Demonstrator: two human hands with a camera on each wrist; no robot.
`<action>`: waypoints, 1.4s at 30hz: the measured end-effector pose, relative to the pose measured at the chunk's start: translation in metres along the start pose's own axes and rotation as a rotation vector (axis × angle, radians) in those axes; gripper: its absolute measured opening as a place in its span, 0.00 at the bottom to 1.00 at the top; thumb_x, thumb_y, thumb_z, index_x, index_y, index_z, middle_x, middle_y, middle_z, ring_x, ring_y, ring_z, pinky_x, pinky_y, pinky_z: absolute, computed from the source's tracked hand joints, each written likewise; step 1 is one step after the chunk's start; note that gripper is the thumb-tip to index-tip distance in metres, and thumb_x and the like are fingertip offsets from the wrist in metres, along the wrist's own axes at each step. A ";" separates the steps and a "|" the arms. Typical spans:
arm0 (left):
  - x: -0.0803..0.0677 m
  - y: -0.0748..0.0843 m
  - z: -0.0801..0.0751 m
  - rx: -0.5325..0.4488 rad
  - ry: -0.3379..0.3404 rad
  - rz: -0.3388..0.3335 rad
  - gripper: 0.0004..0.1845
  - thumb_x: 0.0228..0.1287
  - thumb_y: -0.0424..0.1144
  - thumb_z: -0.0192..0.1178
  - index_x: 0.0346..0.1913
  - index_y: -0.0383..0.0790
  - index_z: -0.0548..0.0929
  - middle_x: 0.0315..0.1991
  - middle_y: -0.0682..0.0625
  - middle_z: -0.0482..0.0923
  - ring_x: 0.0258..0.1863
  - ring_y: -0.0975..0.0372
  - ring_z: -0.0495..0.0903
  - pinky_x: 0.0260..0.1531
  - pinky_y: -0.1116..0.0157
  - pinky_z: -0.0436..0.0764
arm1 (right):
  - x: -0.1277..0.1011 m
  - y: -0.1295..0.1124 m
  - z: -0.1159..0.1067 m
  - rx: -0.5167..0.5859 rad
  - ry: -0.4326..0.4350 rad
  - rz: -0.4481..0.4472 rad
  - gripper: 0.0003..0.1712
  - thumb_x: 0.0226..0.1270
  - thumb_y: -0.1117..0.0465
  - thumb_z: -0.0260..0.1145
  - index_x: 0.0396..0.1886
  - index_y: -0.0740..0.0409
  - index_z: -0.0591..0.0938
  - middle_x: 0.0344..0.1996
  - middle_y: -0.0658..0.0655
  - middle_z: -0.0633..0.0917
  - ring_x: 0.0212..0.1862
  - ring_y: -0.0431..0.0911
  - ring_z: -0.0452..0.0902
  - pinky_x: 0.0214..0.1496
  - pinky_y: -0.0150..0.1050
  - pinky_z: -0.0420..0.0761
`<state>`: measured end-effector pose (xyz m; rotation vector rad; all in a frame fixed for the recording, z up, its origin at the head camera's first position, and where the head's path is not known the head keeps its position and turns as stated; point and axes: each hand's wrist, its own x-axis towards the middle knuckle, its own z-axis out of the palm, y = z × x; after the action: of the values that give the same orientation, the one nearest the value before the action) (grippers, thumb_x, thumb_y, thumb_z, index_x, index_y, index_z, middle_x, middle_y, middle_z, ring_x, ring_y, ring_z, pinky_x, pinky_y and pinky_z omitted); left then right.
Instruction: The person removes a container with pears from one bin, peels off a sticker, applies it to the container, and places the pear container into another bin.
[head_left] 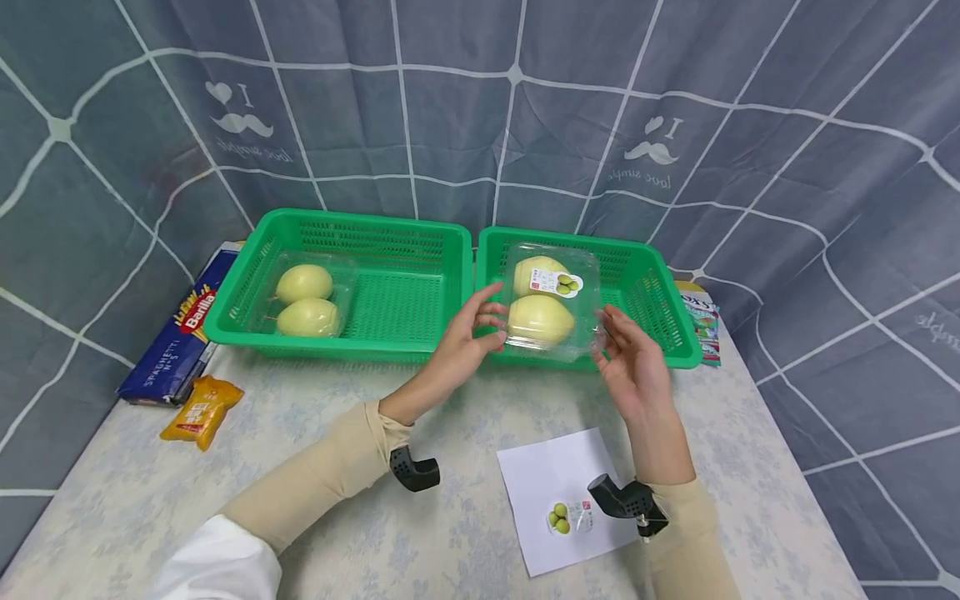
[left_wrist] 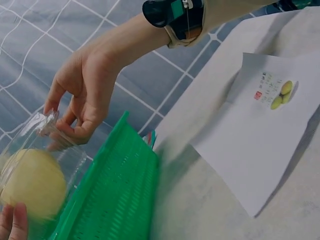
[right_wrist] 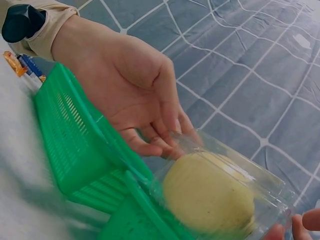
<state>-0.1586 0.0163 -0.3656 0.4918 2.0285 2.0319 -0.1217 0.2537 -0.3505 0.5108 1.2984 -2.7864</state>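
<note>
A clear plastic box [head_left: 587,321] of two pale yellow pears [head_left: 540,320] is held over the right green basket [head_left: 671,304], tilted, with a printed label [head_left: 557,282] on its lid. My left hand [head_left: 461,346] grips the left side between thumb and fingers. On the opposite side, my right hand [head_left: 636,367] pinches the edge; the left wrist view shows that right hand [left_wrist: 82,105] at the crinkled plastic corner. The right wrist view has the left hand [right_wrist: 145,95] holding the box above the rim.
The left green basket [head_left: 401,304] contains another clear box with two pears [head_left: 307,283]. A blue spaghetti box [head_left: 176,342] and an orange snack packet [head_left: 202,411] lie left. White paper with a fruit label [head_left: 540,471] lies in front; colourful packets [head_left: 702,321] stand at right.
</note>
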 end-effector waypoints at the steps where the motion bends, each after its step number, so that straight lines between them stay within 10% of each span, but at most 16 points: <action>1: 0.001 0.001 0.000 -0.003 -0.001 0.004 0.38 0.69 0.25 0.52 0.79 0.44 0.56 0.65 0.39 0.69 0.58 0.51 0.73 0.47 0.65 0.82 | 0.000 -0.001 0.000 -0.001 -0.001 -0.001 0.11 0.81 0.56 0.52 0.56 0.49 0.75 0.53 0.46 0.75 0.51 0.39 0.65 0.44 0.29 0.71; 17: 0.009 0.002 0.000 0.004 0.011 0.008 0.37 0.70 0.25 0.50 0.80 0.43 0.55 0.65 0.38 0.68 0.57 0.52 0.73 0.49 0.63 0.82 | 0.007 -0.007 0.002 0.046 0.016 0.045 0.26 0.80 0.56 0.54 0.73 0.45 0.63 0.69 0.47 0.65 0.47 0.37 0.67 0.43 0.29 0.72; 42: 0.016 0.002 -0.001 0.003 0.019 -0.004 0.36 0.69 0.25 0.49 0.79 0.45 0.57 0.65 0.39 0.69 0.56 0.52 0.73 0.48 0.63 0.82 | 0.012 -0.009 0.006 0.040 0.023 0.048 0.21 0.81 0.57 0.52 0.69 0.45 0.66 0.70 0.47 0.64 0.46 0.37 0.67 0.43 0.29 0.70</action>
<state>-0.1731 0.0215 -0.3619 0.4709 2.0424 2.0387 -0.1361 0.2559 -0.3440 0.5698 1.2199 -2.7808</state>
